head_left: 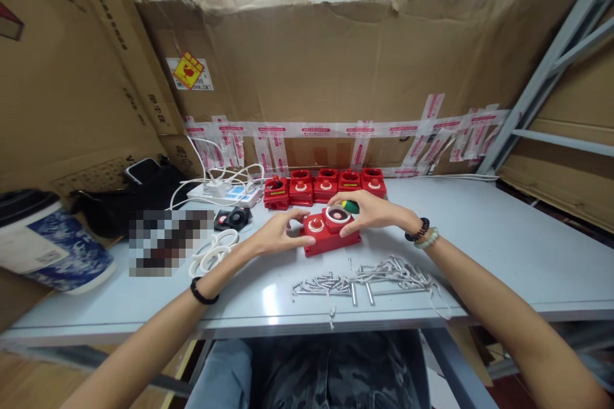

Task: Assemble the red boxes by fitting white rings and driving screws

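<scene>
A red alarm box (330,243) with a red button and a round, white-ringed opening sits on the grey table in front of me. My left hand (283,233) grips its left end, thumb at the front and fingers behind. Over its right side is my right hand (367,209), with fingertips by the white ring (338,215). A green and yellow handle (350,206), apparently a screwdriver's, is tucked in that hand; its tip is hidden. Nearer me lie a pile of screws (329,283) and a tangle of metal parts with white string (396,271).
Several similar red boxes (325,186) stand in a row behind. To the left are loose white rings (213,254), a black round part (236,218), a power strip (240,194) with white cables and a large patterned cup (57,246). Cardboard (307,70) walls the back.
</scene>
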### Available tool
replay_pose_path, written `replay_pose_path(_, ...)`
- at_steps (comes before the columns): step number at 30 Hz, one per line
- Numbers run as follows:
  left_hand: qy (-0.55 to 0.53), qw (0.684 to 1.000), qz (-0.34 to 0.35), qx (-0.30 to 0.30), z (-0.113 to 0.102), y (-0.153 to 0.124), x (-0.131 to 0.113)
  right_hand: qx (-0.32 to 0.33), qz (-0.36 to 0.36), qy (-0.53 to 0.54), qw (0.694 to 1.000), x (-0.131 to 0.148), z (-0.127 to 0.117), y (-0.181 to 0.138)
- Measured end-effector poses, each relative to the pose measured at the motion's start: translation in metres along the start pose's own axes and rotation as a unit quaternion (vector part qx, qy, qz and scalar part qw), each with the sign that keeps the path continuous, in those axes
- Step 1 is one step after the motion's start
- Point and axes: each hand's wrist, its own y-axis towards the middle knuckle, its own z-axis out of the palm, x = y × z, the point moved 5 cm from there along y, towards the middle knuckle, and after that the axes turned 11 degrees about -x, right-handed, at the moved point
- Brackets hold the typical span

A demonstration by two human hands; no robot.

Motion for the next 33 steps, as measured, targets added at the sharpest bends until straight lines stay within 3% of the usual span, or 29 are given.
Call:
replay_pose_path(3, 0.003, 1.0, -0.009, 0.009, 0.007, -0.002, -0.007, -0.035, 0.011, -0.003, 0.999, 0.005, -0.01, -0.003)
replay_pose_path(6, 0.004, 1.0, -0.008, 0.009, 0.013, -0.003, -0.009, -0.204, 0.018, 0.06, 0.977, 0.021, -0.037, -0.003)
replay_pose_path(8, 0.01, 1.0, -0.009, 0.013, 0.017, -0.004, -0.008, -0.399, 0.028, 0.143, 0.905, 0.033, -0.058, -0.004)
replay_pose_path(9, 0.017, 1.0, -0.007, 0.011, 0.018, -0.005, -0.008, -0.468, 0.025, 0.201, 0.86, 0.039, -0.064, -0.003)
replay_pose_path(10, 0.026, 1.0, -0.002, 0.006, 0.019, -0.006, -0.008, -0.493, 0.018, 0.264, 0.829, 0.046, -0.064, 0.002)
replay_pose_path(13, 0.045, 0.999, 0.026, -0.005, 0.019, -0.007, -0.01, -0.504, 0.007, 0.371, 0.78, 0.06, -0.052, 0.025)
replay_pose_path(19, 0.066, 0.998, 0.02, -0.004, 0.019, -0.007, -0.004, -0.507, 0.026, 0.432, 0.745, 0.05, -0.014, 0.057)
replay_pose_path(33, 0.046, 0.999, 0.013, -0.021, 0.019, -0.008, 0.001, -0.483, 0.04, 0.415, 0.77, 0.042, 0.006, 0.061)
